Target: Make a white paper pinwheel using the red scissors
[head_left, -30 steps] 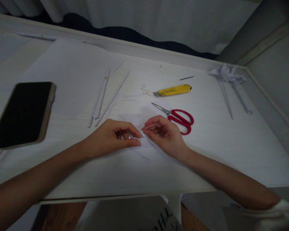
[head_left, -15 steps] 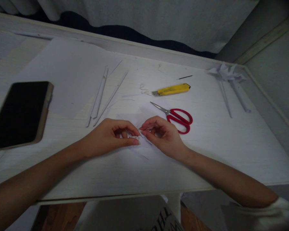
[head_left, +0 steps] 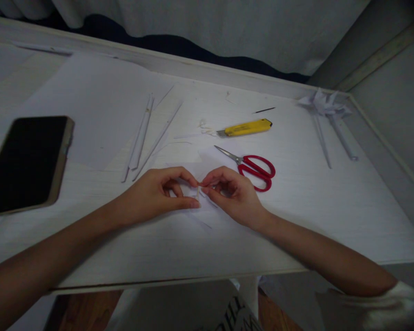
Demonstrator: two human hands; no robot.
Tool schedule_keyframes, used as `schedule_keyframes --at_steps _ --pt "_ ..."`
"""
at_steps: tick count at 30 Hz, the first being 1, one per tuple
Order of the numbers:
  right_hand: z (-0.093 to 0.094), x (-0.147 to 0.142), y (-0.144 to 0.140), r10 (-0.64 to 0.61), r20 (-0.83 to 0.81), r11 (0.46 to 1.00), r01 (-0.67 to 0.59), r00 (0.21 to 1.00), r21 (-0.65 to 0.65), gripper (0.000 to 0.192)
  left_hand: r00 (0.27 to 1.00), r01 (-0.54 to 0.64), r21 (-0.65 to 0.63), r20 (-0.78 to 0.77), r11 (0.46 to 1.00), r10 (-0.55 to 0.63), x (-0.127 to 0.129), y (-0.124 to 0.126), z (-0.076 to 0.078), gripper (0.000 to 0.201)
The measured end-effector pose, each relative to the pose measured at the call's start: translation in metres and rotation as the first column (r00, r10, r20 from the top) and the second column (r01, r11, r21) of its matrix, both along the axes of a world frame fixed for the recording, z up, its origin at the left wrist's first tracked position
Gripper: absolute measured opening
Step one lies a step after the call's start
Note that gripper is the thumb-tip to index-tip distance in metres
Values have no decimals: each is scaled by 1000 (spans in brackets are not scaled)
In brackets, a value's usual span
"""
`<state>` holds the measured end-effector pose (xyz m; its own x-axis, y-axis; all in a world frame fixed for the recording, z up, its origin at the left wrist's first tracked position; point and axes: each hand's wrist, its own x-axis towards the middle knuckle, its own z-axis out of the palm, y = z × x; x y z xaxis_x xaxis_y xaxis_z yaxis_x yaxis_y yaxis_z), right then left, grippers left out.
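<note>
Near the front edge of the white tabletop (head_left: 313, 197), the left hand (head_left: 162, 191) pinches a small white piece (head_left: 198, 194) between thumb and forefinger. The right hand (head_left: 235, 193) has its fingertips close together at the piece's upper end; I cannot tell whether they grip it. Red-handled scissors (head_left: 239, 160) lie just beyond.

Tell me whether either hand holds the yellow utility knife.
No, the yellow utility knife lies on the white table, apart from both the left hand and the right hand.
</note>
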<state>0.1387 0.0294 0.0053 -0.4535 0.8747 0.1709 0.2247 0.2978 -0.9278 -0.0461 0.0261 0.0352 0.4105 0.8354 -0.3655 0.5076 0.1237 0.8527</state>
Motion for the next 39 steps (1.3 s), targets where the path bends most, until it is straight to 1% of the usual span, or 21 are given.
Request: schedule_keyframes --at_steps 6,10,13,19,22,26,29,31,36,39 --pt "0 0 1 9 -5 1000 -9 1000 4 12 1000 2 5 -3 1000 -2 1 0 0 35" --pt "2 0 0 1 16 1000 -1 1000 10 12 1000 -5 1 17 1000 5 1 0 -2 35" --pt "2 -1 -1 -2 31 1000 1 1000 12 11 1000 -5 -2 4 1000 5 1 -1 -2 32" --pt "0 -1 0 0 21 1000 0 1000 20 11 1000 -9 27 0 1000 9 -1 0 -6 31" --pt "0 0 0 -27 35 999 26 999 33 11 1000 -18 -4 -24 1000 18 -2 0 -7 34" --pt "0 1 0 -72 45 996 69 996 55 10 999 -40 -80 -31 996 38 -3 1 -3 40" --pt "-1 1 -1 -89 36 994 86 995 64 11 999 -39 -92 -28 995 36 -2 1 -1 43" --pt "-2 1 -1 -97 29 994 95 995 60 13 999 -31 -86 -31 996 28 -2 1 1 42" --pt "-2 0 -1 -102 55 994 101 993 28 13 1000 1 -75 2 997 -1 -2 1 3 30" --pt "-1 0 0 -105 62 994 104 992 20 13 1000 10 -83 14 997 -9 -3 0 3 29"
